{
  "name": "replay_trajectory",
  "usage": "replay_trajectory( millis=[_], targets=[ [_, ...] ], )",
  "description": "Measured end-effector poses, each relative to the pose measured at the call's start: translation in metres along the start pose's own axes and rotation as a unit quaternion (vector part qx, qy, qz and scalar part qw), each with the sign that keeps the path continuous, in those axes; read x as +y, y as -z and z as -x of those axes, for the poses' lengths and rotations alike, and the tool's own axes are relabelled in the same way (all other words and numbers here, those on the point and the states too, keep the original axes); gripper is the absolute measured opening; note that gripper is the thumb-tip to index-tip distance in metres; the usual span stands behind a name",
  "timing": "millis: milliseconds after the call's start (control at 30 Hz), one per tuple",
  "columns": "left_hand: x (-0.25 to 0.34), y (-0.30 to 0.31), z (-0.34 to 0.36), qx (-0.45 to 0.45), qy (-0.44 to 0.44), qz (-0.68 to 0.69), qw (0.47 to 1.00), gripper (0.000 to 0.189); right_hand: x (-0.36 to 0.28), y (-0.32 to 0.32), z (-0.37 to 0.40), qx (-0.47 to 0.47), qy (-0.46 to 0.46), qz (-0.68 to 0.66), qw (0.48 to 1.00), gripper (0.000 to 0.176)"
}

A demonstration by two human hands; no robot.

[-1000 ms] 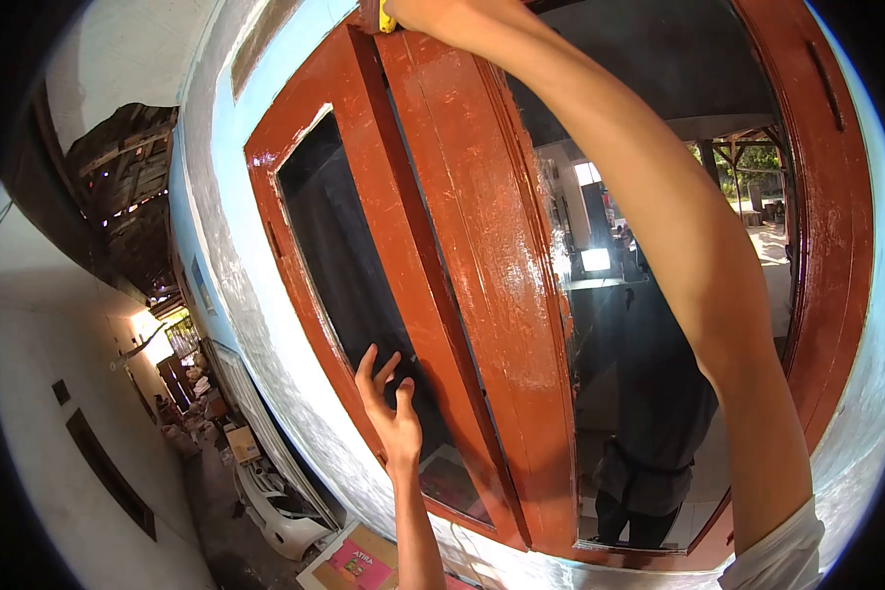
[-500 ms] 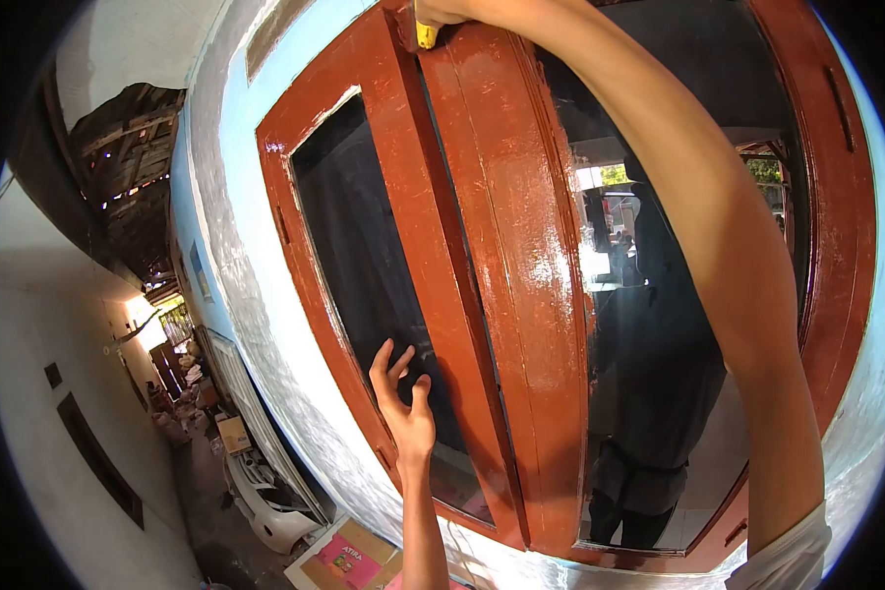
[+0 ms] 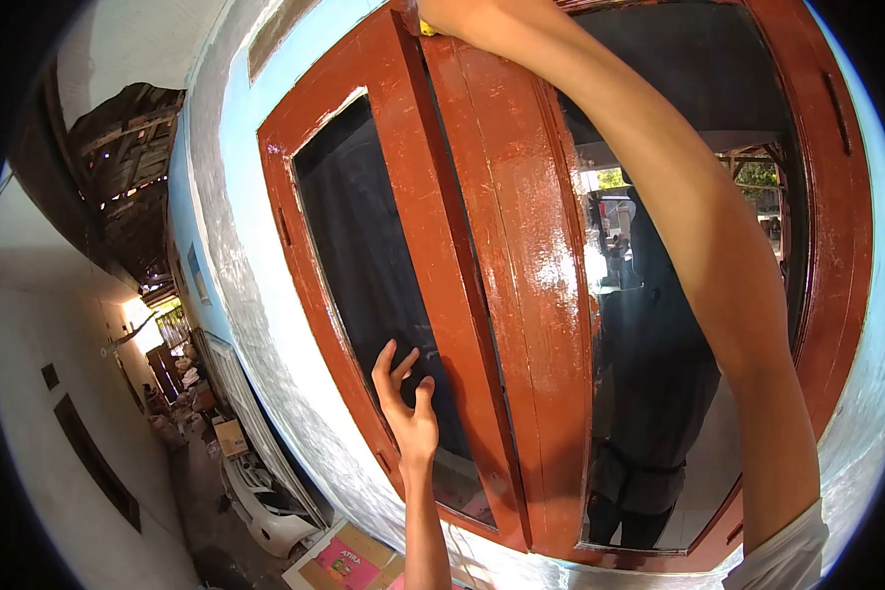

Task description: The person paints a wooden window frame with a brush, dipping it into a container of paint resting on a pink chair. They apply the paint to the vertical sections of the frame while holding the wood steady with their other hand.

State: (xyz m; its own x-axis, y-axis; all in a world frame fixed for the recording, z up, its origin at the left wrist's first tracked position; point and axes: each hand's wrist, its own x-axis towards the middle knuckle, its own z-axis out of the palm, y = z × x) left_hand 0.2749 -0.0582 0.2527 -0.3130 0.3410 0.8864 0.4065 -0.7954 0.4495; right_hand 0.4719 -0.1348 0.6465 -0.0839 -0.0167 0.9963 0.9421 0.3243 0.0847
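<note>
My right arm reaches up to the top of a reddish-brown wooden window frame (image 3: 501, 197). My right hand (image 3: 452, 14) is at the image's upper edge, partly cut off, with a small yellow thing (image 3: 427, 29) under it, touching the wood near the gap between two panels. How its fingers lie is hidden. Lower down, my left hand (image 3: 406, 398) is raised with its fingers apart and curved, in front of the dark left pane (image 3: 354, 216). Nothing is in it. The large right pane (image 3: 649, 383) shows reflections.
Light blue and grey wall (image 3: 256, 324) surrounds the window. At the lower left a narrow passage holds a white car part (image 3: 265, 521), a cardboard box (image 3: 231, 438) and piled items. A box with a pink label (image 3: 349, 562) lies below the window.
My right hand has moved slightly up, and less of the yellow thing shows. The left window panel has shifted a little to the right in view. My left hand stays nearly still.
</note>
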Motion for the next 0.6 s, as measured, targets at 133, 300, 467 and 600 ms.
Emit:
replay_trajectory(
  millis=[133,300,467,600],
  targets=[
    [0.000,0.001,0.002,0.002,0.012,0.015,1.000,0.064,-0.010,0.037,0.019,-0.134,-0.036,0.018,0.990,0.028],
    [0.000,0.000,0.003,0.008,0.018,0.031,0.999,0.065,-0.009,0.052,0.026,-0.125,-0.040,0.035,0.991,0.028],
    [0.001,0.000,0.001,0.000,0.006,0.011,1.000,0.064,-0.004,0.057,0.026,-0.119,-0.044,0.049,0.991,0.028],
    [0.002,0.001,-0.001,-0.001,0.011,0.001,1.000,0.064,-0.006,0.057,0.023,-0.099,-0.044,0.041,0.993,0.028]
  ],
)
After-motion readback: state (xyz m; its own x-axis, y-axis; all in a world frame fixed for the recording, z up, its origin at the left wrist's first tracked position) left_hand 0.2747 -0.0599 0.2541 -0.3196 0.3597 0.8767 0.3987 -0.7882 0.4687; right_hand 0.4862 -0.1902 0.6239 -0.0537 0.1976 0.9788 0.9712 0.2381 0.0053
